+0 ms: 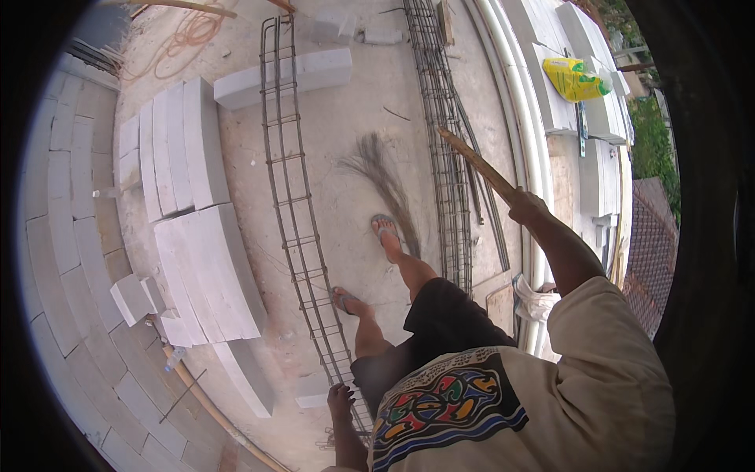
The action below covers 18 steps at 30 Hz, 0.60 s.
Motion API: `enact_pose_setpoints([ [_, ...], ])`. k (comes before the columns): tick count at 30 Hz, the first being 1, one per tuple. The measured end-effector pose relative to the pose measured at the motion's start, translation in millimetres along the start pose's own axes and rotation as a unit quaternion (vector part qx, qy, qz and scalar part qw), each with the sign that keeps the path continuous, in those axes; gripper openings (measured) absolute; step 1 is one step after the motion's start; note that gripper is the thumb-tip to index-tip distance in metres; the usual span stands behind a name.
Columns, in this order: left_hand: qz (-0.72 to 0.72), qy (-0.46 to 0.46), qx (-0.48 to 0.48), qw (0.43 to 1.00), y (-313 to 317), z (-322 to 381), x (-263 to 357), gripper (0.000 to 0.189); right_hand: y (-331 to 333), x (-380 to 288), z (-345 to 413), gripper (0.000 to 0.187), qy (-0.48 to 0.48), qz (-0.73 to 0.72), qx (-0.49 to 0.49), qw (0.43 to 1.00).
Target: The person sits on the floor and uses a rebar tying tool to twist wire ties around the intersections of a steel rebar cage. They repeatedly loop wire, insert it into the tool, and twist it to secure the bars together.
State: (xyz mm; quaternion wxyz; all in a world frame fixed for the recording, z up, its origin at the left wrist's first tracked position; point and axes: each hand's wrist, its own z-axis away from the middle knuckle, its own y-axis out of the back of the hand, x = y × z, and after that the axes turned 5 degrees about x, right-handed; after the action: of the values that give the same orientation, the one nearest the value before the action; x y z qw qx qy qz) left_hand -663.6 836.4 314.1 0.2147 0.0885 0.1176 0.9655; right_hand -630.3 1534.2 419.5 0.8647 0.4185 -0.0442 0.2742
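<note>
My right hand (527, 206) grips a wooden stick (476, 160), held out over the floor at the right. The far end of the stick appears above a long stack of rebar cages (439, 118). Low in the view, my left hand (342, 396) hangs by my shorts with its fingers loosely curled and apart, nothing seen in them. It overlaps a long, narrow rebar cage (292, 194) that lies on the concrete floor. By my right foot lies a bundle of thin, dark, stiff strands (386, 183), fanned out at its far end.
White lightweight blocks (206, 271) are stacked at the left beside a block wall (59, 236). Another block (321, 69) lies across the floor ahead. White pipes (519, 88) run along the right. A yellow-green bag (572, 79) rests on blocks. An orange hose (191, 32) lies coiled far left.
</note>
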Motion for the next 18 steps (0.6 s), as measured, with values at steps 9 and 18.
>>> enact_pose_setpoints([
  [9,0.001,-0.02,-0.01,1.0,-17.2,2.6,21.8,0.035,22.6,5.9,6.2,0.041,0.005,0.0,0.029,1.0],
  [18,0.022,-0.004,-0.005,1.0,-23.0,-5.2,17.5,0.034,13.9,-32.5,4.0,0.042,0.049,-0.002,0.046,0.998],
])
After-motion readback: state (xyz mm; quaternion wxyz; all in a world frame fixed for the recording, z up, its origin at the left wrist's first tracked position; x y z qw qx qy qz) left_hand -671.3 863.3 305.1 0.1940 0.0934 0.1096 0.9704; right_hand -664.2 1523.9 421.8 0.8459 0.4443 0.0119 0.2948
